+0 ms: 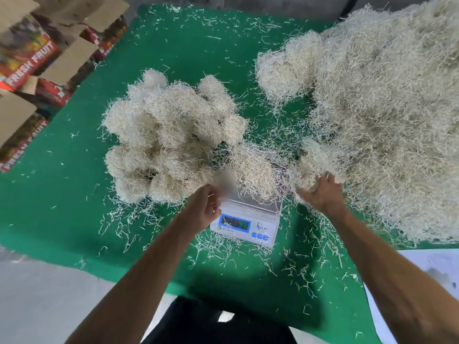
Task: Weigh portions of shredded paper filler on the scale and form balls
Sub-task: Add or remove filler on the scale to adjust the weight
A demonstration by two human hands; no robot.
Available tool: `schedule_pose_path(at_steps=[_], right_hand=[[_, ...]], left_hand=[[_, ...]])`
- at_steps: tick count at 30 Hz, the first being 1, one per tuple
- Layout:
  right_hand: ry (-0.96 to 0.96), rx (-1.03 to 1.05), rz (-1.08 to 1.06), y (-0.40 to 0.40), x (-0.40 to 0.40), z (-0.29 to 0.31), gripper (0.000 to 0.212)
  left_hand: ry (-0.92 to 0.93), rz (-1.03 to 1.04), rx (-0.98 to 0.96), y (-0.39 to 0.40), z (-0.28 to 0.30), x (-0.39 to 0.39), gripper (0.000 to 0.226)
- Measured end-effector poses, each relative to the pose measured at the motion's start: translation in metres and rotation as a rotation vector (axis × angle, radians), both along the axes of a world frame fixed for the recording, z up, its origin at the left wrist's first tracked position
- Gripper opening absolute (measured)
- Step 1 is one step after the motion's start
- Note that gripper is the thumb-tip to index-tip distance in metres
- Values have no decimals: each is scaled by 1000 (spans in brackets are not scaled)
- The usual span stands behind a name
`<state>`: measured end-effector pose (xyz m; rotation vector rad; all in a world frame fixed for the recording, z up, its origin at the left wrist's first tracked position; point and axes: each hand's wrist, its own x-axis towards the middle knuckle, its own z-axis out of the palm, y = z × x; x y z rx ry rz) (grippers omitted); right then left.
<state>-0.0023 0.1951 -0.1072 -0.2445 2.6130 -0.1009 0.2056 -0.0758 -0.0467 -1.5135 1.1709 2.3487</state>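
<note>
Green cloth is left bare along the counter near-left edge. One scale is loaded with filler; strands are pinched by the left hand, a clump gripped by the right hand.

On a green cloth, a white scale carries a clump of shredded paper on its platform. The left hand hovers at the scale's left edge, fingers curled. The right hand grips a tuft of paper beside the big loose heap. Finished balls sit piled left of the scale. Fruit boxes stand at far left.
</note>
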Motion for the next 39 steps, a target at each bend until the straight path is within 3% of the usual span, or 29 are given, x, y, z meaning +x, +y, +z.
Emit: schedule_pose_path(at_steps=[4,10,15,18,21,24,27,31,34,36,39], right_hand=[[104,16,-1,1,1,-7,77],[247,-248,-137,-3,-1,20,56],[277,-440,-168,-13,15,60,91],[343,-589,-167,-17,40,78,86],[126,-886,-201,-41,73,90,88],[169,-687,39,-80,86,81,94],[247,-458,209,-123,86,68,96],[187,-336,284,-157,94,48,81],[191,-444,268,-160,102,48,72],[177,-595,247,-165,112,63,67],[85,-843,234,-177,150,87,61]], left_hand=[[-68,69,16,1,-1,15,7],[-33,100,31,7,3,27,12],[-17,76,-25,14,10,28,13],[21,17,-79,19,14,33,20],[51,-108,-188,24,17,45,26],[44,-174,-219,31,19,55,31],[21,-131,-136,39,23,66,26],[30,-53,-33,35,18,81,27],[61,50,88,31,8,85,33],[142,163,299,28,9,80,39],[359,151,598,20,29,59,72]])
